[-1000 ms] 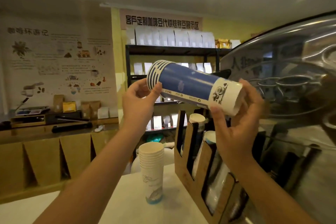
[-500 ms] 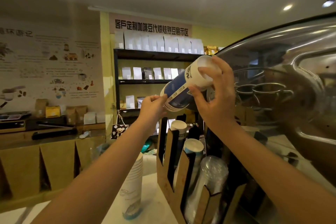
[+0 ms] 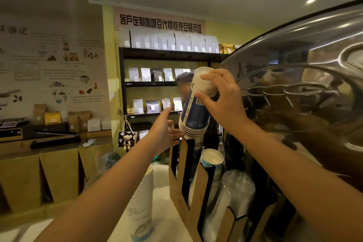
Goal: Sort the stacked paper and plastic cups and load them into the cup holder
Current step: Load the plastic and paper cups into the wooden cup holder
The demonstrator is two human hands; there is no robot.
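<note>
My right hand [image 3: 224, 100] grips the white bottom end of a stack of blue paper cups [image 3: 194, 112], turned rims down and nearly upright over the back slot of the wooden cup holder [image 3: 183, 188]. The stack's rims sit just above the cups in that slot. My left hand [image 3: 163, 133] is open, fingers spread, next to the holder's back top edge, not touching the stack. The middle slot holds a white paper cup stack [image 3: 212, 160]. The front slot holds clear plastic cups [image 3: 233, 192]. Another white paper cup stack [image 3: 142, 208] stands on the counter, left of the holder.
A large shiny metal machine [image 3: 306, 88] fills the right side, close to my right arm. A person [image 3: 183, 84] stands behind the holder, partly hidden by the cups. Shelves of coffee bags [image 3: 157, 76] and a brown counter [image 3: 49, 143] lie beyond.
The blue stack swung from tilted to nearly upright and lowered over the back slot. My left hand let go of its rim end and now hovers open beside the holder.
</note>
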